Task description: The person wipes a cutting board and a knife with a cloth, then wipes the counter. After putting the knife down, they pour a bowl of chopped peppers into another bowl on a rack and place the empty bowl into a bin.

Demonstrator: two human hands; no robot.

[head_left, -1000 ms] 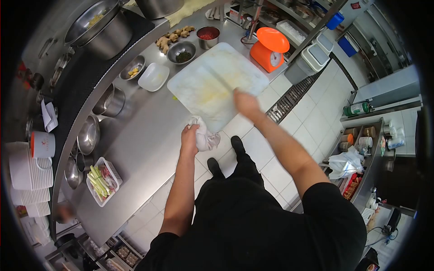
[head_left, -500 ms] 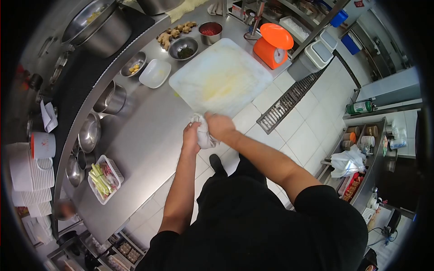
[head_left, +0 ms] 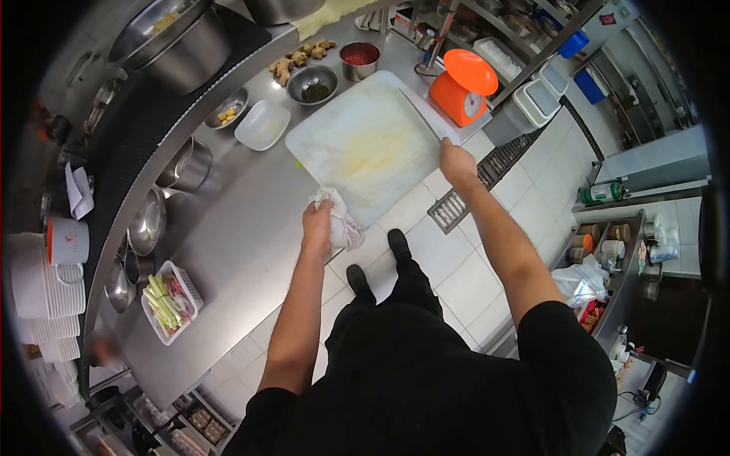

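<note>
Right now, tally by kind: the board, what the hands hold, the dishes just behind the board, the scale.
Cutting board: 1
Knife, in right hand: 1
Cloth, in left hand: 1
Metal bowls: 3
White dish: 1
Orange scale: 1
Total: 8

The left hand (head_left: pixel 318 226) is gripping a crumpled white cloth (head_left: pixel 344 226) at the edge of the stainless steel counter (head_left: pixel 228 243), just at six o'clock of the white, yellow-stained plastic cutting board (head_left: pixel 357 144). The right hand (head_left: pixel 456 161) is clasping the handle of a long steel-bladed knife (head_left: pixel 420 114), whose blade is running along the board's three o'clock edge, tip pointing toward twelve. An orange kitchen scale (head_left: pixel 464 87) is standing just beside the board at two o'clock. A shallow white dish (head_left: pixel 261 125) is sitting at ten o'clock, and a steel bowl of dark greens (head_left: pixel 312 83) at eleven.
</note>
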